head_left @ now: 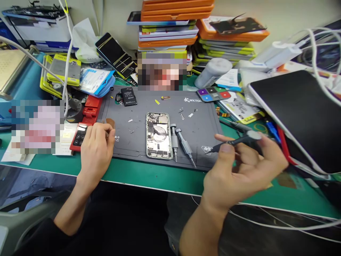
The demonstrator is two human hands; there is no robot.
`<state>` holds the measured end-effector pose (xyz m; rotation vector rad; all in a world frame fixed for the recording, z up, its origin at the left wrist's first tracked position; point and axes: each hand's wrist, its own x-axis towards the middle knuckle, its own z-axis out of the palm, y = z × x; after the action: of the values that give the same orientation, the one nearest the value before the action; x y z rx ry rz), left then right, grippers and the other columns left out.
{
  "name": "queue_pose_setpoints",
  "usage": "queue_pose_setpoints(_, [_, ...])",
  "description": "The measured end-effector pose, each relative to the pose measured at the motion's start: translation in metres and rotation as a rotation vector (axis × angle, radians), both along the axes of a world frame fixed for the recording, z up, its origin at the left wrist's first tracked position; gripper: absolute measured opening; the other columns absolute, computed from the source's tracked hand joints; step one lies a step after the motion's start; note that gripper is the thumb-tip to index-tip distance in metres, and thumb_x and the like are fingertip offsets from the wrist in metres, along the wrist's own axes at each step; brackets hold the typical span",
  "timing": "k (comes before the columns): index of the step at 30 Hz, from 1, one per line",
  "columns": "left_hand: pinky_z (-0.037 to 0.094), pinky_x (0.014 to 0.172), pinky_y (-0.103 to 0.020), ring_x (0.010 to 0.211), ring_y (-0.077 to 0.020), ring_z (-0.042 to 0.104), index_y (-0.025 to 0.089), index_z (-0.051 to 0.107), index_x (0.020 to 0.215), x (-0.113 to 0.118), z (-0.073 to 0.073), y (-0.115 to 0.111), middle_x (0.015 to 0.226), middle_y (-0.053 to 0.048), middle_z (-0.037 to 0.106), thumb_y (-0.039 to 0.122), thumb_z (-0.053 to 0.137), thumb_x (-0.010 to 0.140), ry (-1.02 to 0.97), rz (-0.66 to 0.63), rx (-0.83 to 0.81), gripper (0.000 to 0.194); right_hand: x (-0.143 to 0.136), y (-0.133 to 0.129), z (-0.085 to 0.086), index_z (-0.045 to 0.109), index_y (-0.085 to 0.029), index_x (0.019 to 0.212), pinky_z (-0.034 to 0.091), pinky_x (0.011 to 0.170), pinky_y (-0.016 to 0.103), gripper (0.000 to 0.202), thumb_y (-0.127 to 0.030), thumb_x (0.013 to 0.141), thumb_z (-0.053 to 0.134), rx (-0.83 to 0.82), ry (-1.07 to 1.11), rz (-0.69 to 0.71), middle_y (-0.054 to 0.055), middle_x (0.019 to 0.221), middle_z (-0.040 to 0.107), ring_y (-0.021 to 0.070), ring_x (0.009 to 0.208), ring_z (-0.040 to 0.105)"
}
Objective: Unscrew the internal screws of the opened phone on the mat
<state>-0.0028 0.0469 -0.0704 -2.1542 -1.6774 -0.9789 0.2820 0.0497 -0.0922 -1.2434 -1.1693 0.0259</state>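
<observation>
My right hand (239, 170) grips a dark precision screwdriver (238, 140) over the right part of the grey work mat (128, 142); its thin tip points left. My left hand (96, 149) rests at the mat's left edge with its fingers curled together, and whatever they may hold is hidden. A brown piece (110, 123) shows just behind those fingers. Between the hands lies an opened phone (159, 137), its inner parts bare. Two more screwdrivers, a grey one (174, 140) and a silver-grey one (185, 145), lie right of it. A black phone battery (129, 96) lies at the back left.
Small metal parts (182, 116) are scattered on the mat. A red device with buttons (79, 137) stands beside my left hand. Stacked orange cases (176, 14) and a white bottle (213, 71) line the back. A large black-screened tablet (298, 113) leans at the right.
</observation>
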Motion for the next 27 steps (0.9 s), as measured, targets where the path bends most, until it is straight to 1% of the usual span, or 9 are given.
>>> queue_pose_setpoints(2, [0.045, 0.085, -0.036, 0.093, -0.0217, 0.056, 0.021, 0.051, 0.107, -0.0003, 0.0003, -0.0004, 0.102, -0.007, 0.066, 0.02, 0.053, 0.115, -0.005, -0.012, 0.012, 0.008, -0.0001, -0.0018, 0.0002, 0.056, -0.012, 0.145, 0.055, 0.081, 0.045, 0.047, -0.023, 0.101, 0.067, -0.075, 0.009, 0.001, 0.013, 0.112, 0.074, 0.0323, 0.108, 0.08])
queue_pose_setpoints(3, [0.045, 0.084, -0.036, 0.092, -0.0214, 0.055, 0.021, 0.051, 0.106, -0.0003, 0.0005, -0.0008, 0.101, -0.007, 0.066, 0.02, 0.053, 0.115, -0.006, -0.018, 0.012, 0.009, -0.0002, -0.0026, 0.0, 0.057, -0.011, 0.146, 0.055, 0.081, 0.044, 0.048, -0.023, 0.1, 0.068, -0.088, 0.02, 0.003, 0.015, 0.113, 0.075, 0.033, 0.11, 0.08])
queue_pose_setpoints(7, [0.045, 0.082, -0.035, 0.087, -0.0202, 0.055, 0.021, 0.052, 0.101, 0.0002, 0.0015, -0.0027, 0.095, -0.005, 0.067, 0.021, 0.055, 0.114, -0.02, -0.034, -0.004, 0.014, -0.0003, -0.0033, -0.0027, 0.061, -0.011, 0.142, 0.056, 0.08, 0.045, 0.047, -0.023, 0.097, 0.071, -0.049, 0.034, 0.021, 0.013, 0.111, 0.076, 0.0336, 0.107, 0.081])
queue_pose_setpoints(9, [0.044, 0.079, -0.034, 0.082, -0.0189, 0.053, 0.021, 0.054, 0.096, 0.0004, 0.0018, -0.0037, 0.089, -0.003, 0.066, 0.022, 0.058, 0.113, -0.024, -0.051, -0.013, 0.018, 0.0003, -0.0026, -0.0044, 0.061, -0.013, 0.143, 0.057, 0.081, 0.046, 0.05, -0.023, 0.096, 0.072, -0.049, 0.035, 0.016, 0.014, 0.115, 0.076, 0.0339, 0.107, 0.081])
queue_pose_setpoints(13, [0.044, 0.075, -0.034, 0.076, -0.0169, 0.052, 0.02, 0.058, 0.093, 0.0005, 0.0027, -0.0052, 0.082, 0.0, 0.064, 0.023, 0.067, 0.11, -0.051, -0.105, -0.018, 0.02, 0.0014, -0.0024, -0.006, 0.062, -0.01, 0.143, 0.06, 0.091, 0.053, 0.051, -0.026, 0.095, 0.073, -0.066, 0.039, -0.009, 0.016, 0.117, 0.077, 0.0354, 0.107, 0.081])
queue_pose_setpoints(15, [0.045, 0.076, -0.033, 0.076, -0.0164, 0.054, 0.019, 0.06, 0.095, 0.0007, 0.0034, -0.0056, 0.083, 0.0, 0.066, 0.024, 0.071, 0.108, -0.064, -0.119, -0.026, 0.018, 0.0013, -0.0033, -0.0057, 0.062, -0.01, 0.143, 0.06, 0.096, 0.057, 0.051, -0.028, 0.096, 0.073, -0.091, 0.042, -0.007, 0.017, 0.115, 0.079, 0.0352, 0.108, 0.081])
queue_pose_setpoints(18, [0.047, 0.079, -0.033, 0.078, -0.0158, 0.057, 0.019, 0.062, 0.099, 0.0011, 0.0046, -0.0059, 0.087, 0.0, 0.068, 0.025, 0.074, 0.106, -0.079, -0.131, -0.036, 0.015, 0.0001, -0.0046, -0.0046, 0.064, -0.011, 0.141, 0.06, 0.1, 0.056, 0.049, -0.028, 0.096, 0.074, -0.108, 0.047, -0.003, 0.017, 0.117, 0.08, 0.0331, 0.109, 0.081])
queue_pose_setpoints(23, [0.05, 0.085, -0.033, 0.085, -0.0159, 0.062, 0.02, 0.063, 0.105, 0.0019, 0.0062, -0.0065, 0.096, -0.001, 0.072, 0.021, 0.074, 0.106, -0.109, -0.16, -0.055, 0.012, -0.0015, -0.0055, -0.0035, 0.066, -0.015, 0.138, 0.062, 0.1, 0.056, 0.046, -0.03, 0.096, 0.076, -0.152, 0.086, 0.013, 0.015, 0.119, 0.08, 0.0321, 0.109, 0.082])
queue_pose_setpoints(27, [0.053, 0.086, -0.033, 0.091, -0.0168, 0.066, 0.019, 0.065, 0.107, 0.0017, 0.0064, -0.0068, 0.101, -0.003, 0.074, 0.016, 0.074, 0.105, -0.119, -0.175, -0.054, 0.009, -0.0004, -0.0059, -0.0041, 0.066, -0.013, 0.138, 0.062, 0.1, 0.058, 0.047, -0.033, 0.097, 0.076, -0.158, 0.093, 0.002, 0.016, 0.117, 0.08, 0.034, 0.11, 0.081])
